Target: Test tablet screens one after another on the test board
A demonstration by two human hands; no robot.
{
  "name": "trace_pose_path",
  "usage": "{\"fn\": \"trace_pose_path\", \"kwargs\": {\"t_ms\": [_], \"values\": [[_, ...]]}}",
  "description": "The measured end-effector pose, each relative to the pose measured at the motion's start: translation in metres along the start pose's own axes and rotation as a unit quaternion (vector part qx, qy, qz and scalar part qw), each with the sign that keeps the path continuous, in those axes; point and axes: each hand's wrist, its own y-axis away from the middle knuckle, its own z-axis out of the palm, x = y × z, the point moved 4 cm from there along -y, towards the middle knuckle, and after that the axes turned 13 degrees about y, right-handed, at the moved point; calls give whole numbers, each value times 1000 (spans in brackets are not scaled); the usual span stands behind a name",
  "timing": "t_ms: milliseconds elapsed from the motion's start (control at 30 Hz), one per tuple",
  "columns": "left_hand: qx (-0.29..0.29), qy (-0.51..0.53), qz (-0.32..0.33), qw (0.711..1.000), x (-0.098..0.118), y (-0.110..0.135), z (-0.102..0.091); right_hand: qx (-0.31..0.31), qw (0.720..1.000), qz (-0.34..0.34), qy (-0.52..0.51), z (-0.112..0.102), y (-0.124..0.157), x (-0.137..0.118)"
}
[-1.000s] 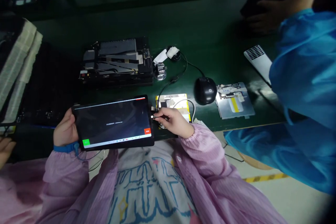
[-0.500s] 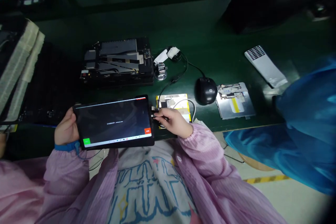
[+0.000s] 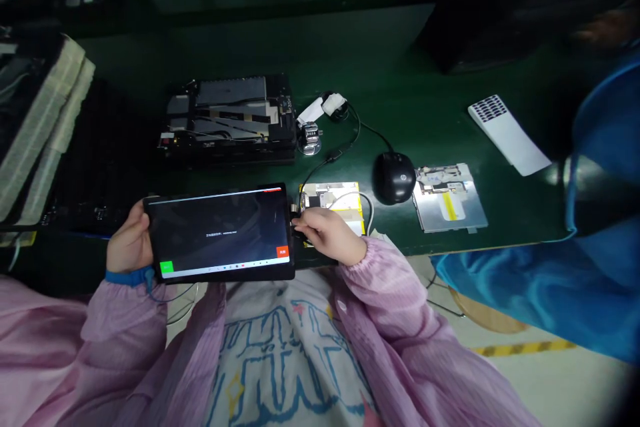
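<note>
My left hand [image 3: 131,239] grips the left edge of a tablet [image 3: 223,235], fingers partly behind it. The tablet's screen is dark, with a line of small text, a green box at lower left and a red box at lower right. At its right edge, my right hand [image 3: 330,233] pinches a cable plug [image 3: 296,221] against the side; whether it is fully seated I cannot tell. A black cable [image 3: 315,170] runs up from there. Behind my right hand lies a yellow-edged battery pack [image 3: 356,210] with a white cable [image 3: 369,203] curving over it.
A black mouse [image 3: 395,177] sits right of the battery, beside a silver metal-cased part [image 3: 453,203]. Opened tablet units [image 3: 230,120] are stacked behind the tablet. A white strip [image 3: 513,140] lies farther right, near a person's blue sleeve [image 3: 607,167]. Padded racks [image 3: 45,127] stand at left.
Both hands keep their hold on the tablet and plug, with hardly any shift. The person in blue at the right has moved an arm, and the camera view has shifted slightly.
</note>
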Motion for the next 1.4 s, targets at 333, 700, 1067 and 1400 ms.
{"fn": "trace_pose_path", "kwargs": {"t_ms": [333, 700, 1067, 1400], "values": [[20, 49, -16, 998, -5, 7, -3, 16, 999, 0, 44, 3, 6, -11], [-34, 35, -17, 999, -9, 7, -10, 5, 985, -45, 165, -1, 2, -23], [-83, 11, -15, 996, -8, 12, -6, -22, 982, -62, 178, 2, -9, -26], [-68, -16, -17, 997, -9, 10, -7, -32, 989, -37, 137, 4, -7, -24]]}}
